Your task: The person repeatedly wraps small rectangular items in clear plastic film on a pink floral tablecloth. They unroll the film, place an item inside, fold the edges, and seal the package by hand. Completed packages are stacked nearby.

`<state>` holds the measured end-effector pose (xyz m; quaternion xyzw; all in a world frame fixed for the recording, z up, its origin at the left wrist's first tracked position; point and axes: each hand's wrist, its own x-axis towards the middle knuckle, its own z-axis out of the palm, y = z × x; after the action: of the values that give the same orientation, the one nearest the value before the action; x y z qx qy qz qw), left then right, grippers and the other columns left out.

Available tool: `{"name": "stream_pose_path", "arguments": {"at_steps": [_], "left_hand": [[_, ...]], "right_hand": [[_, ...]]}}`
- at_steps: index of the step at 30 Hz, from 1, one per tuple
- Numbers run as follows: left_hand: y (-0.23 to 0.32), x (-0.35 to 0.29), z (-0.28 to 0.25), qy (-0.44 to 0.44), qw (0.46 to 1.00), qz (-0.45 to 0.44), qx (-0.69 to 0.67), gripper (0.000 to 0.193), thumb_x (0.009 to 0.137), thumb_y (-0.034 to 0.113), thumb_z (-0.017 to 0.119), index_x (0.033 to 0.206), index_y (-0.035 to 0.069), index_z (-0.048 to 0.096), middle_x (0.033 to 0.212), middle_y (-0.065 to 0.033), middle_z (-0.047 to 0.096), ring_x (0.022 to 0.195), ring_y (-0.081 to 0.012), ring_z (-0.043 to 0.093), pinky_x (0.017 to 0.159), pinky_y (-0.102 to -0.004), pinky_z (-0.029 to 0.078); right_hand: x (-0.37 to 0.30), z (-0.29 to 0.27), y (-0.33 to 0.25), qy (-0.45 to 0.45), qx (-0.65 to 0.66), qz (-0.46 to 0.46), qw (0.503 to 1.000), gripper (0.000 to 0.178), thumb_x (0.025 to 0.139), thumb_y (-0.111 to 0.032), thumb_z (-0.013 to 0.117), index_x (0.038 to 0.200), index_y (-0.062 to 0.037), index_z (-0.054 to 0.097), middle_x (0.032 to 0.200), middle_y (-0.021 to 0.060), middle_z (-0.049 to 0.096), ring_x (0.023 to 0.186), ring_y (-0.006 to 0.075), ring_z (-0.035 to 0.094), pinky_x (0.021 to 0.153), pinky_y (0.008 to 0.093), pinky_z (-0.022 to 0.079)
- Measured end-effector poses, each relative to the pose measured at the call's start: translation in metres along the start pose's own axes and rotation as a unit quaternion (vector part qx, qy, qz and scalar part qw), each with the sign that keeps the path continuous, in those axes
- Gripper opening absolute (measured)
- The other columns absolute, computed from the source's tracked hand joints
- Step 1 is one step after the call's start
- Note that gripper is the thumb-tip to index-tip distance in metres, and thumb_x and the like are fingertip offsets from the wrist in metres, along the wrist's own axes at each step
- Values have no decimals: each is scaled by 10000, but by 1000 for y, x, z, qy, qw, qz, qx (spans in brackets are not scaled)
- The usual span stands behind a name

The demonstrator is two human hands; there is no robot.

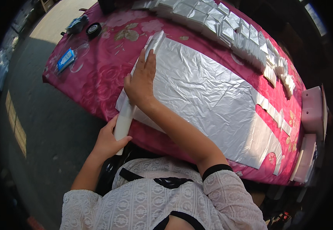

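A thin, shiny white plastic sheet (201, 92) lies spread across the table, wrinkled all over. Its right end has curved cut-outs and narrow strap-like strips. My left hand (110, 138) is closed around the near end of a long white bar (124, 122), which lies along the sheet's left edge and sticks out past the table's front. My right hand (142, 76) reaches across with fingers stretched out, its palm on the plastic over the bar's far part. There the plastic covers the bar, so its far end is hidden.
Folded plastic packs (212, 23) stand in several rows along the far edge. A roll of black tape (94, 30) and a small blue-and-white packet (66, 60) lie at the left on the pink flowered tablecloth (97, 84). Pink foam-like blocks (313, 111) stand at the right edge.
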<state>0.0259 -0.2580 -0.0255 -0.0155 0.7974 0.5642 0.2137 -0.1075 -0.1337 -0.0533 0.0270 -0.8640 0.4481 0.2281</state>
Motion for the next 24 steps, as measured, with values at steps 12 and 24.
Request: {"name": "stream_pose_path", "arguments": {"at_steps": [12, 24], "left_hand": [[32, 7, 51, -351, 871, -58, -340, 854, 630, 291, 758, 1288, -58, 343, 883, -105, 583, 697, -126, 596, 613, -278, 510], [20, 10, 76, -249, 947, -132, -155, 459, 894, 391, 467, 1165, 20, 457, 821, -60, 562, 644, -120, 555, 572, -255, 477]], "right_hand": [[25, -150, 18, -79, 555, 306, 769, 589, 724, -183, 665, 1173, 19, 341, 897, 103, 519, 764, 168, 550, 715, 327, 499], [-50, -158, 58, 38, 461, 339, 819, 515, 731, -160, 704, 1074, 24, 366, 904, 128, 526, 784, 179, 576, 687, 328, 500]]}}
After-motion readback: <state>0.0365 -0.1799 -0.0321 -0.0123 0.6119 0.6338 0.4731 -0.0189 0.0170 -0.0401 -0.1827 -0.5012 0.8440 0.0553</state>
